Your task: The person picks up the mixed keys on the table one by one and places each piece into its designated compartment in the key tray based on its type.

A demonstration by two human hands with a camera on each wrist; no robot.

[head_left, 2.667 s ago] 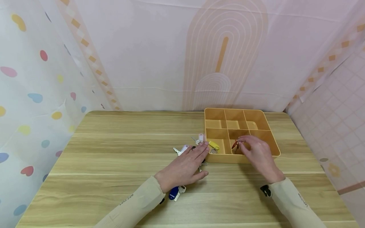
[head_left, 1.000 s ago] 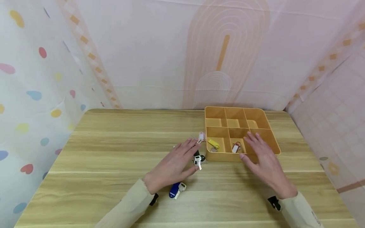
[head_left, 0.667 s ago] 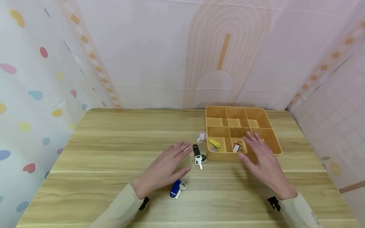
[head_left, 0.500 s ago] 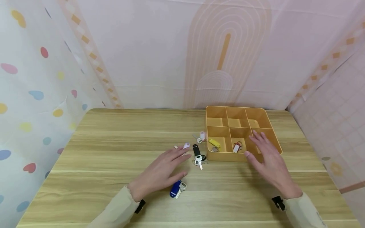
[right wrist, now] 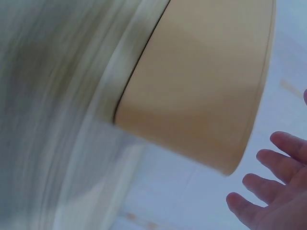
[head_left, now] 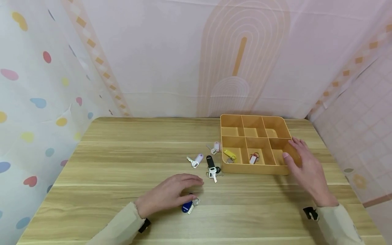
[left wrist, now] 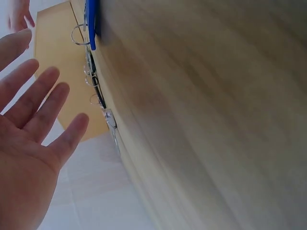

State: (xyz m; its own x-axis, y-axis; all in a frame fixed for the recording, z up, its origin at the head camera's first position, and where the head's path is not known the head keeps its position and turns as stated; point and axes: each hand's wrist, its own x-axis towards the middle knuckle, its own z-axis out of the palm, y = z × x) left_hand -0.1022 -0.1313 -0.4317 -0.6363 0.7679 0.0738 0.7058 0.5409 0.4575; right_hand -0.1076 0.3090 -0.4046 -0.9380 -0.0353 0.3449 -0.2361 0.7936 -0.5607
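Note:
My left hand (head_left: 169,193), fingers loosely extended, hovers beside a key with a blue tag (head_left: 186,207); it holds nothing. In the left wrist view the open palm (left wrist: 24,158) is apart from the blue tag (left wrist: 92,24) on the table. At the right side of an orange six-compartment tray (head_left: 254,169) is my right hand (head_left: 309,172), its fingers spread; the right wrist view shows its fingers off the tray wall (right wrist: 196,86). Inside the tray, a yellow-tagged key (head_left: 229,154) lies in the front left compartment and a red-and-white tagged key (head_left: 254,158) in the front middle one.
Left of the tray lie a black-tagged key (head_left: 211,166) on other metal pieces, a lilac-tagged key (head_left: 196,160) and a pink-tagged key (head_left: 215,147). Behind the wooden table (head_left: 137,149) hangs a patterned cloth (head_left: 159,61).
The red-and-white tagged key has been let go in the front middle compartment. My right hand has moved right to the tray's side; my left hand has drawn back toward the blue-tagged key.

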